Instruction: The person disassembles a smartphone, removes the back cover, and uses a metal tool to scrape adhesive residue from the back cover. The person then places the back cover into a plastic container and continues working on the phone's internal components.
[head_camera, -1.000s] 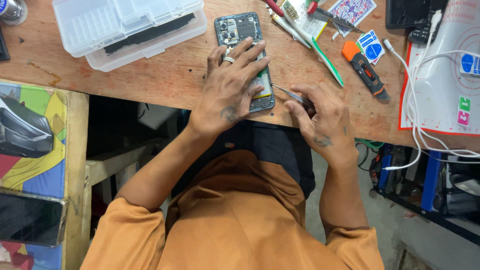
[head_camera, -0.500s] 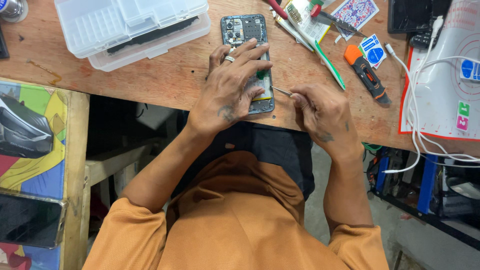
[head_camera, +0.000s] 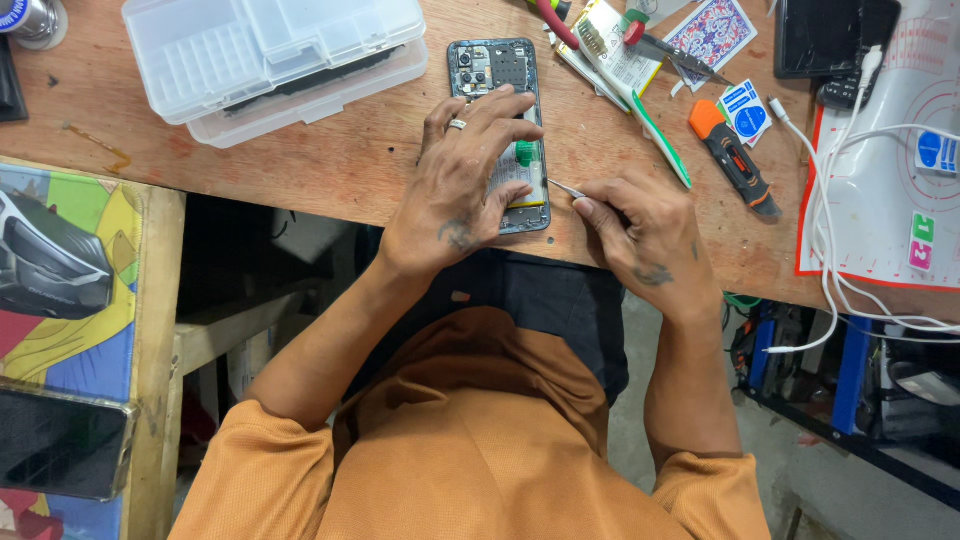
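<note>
An opened smartphone (head_camera: 493, 66) with its back cover off lies on the wooden workbench (head_camera: 330, 165), its circuit board and battery exposed. My left hand (head_camera: 460, 185), a ring on one finger, presses flat on the phone's lower half and holds it down. My right hand (head_camera: 640, 235) pinches thin metal tweezers (head_camera: 566, 188), whose tip points at the phone's lower right edge. A small green part (head_camera: 523, 153) shows on the phone between my left fingers.
A clear plastic parts box (head_camera: 270, 55) sits at the upper left. An orange-handled tool (head_camera: 732, 160), a green-edged pry tool (head_camera: 660, 140), small packets and white cables (head_camera: 830, 250) over a white mat (head_camera: 890, 210) lie to the right. A colourful side table (head_camera: 70, 330) carries a dark phone (head_camera: 60, 440).
My right hand has shifted slightly, bringing the tweezers' tip closer to the phone's lower right edge. My left hand stays pressed on the phone.
</note>
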